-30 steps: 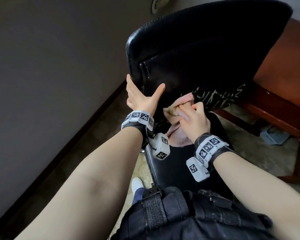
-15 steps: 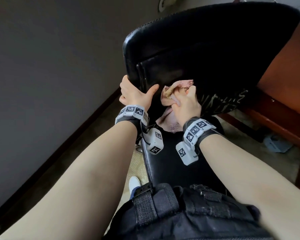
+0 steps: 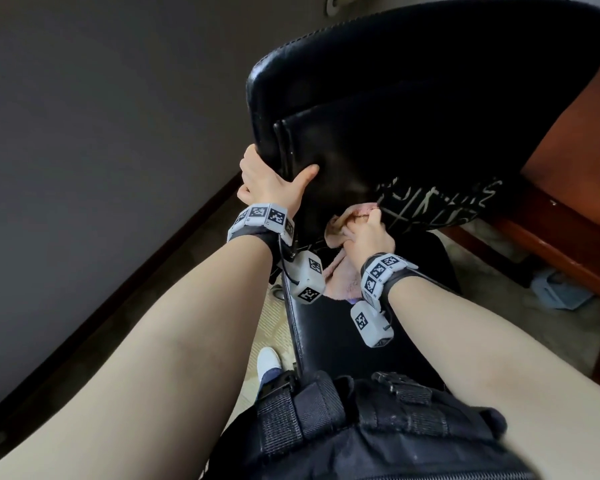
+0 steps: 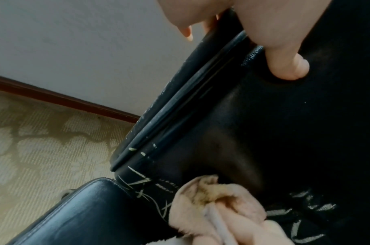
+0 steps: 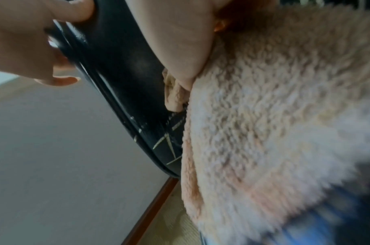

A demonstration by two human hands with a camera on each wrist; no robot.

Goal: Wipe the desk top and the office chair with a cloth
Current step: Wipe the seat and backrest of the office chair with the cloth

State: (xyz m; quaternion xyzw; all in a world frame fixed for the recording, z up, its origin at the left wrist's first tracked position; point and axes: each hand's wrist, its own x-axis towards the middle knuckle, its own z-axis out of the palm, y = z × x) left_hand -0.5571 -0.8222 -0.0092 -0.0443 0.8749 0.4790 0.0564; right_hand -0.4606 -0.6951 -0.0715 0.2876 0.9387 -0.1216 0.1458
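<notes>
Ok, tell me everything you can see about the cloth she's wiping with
The cloth is a pale pink, fluffy, towel-like rag, bunched into folds with a yellowish-brown soiled patch on top. The right hand grips the wad and presses it against the lower part of the black chair backrest, just above the cracked, flaking area. A loose tail hangs down from the hand onto the black seat. The left hand does not touch it; it holds the backrest's edge.

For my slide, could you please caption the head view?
Left hand grips black leather office chair's backrest; right hand wipes with fluffy pink cloth.
</notes>
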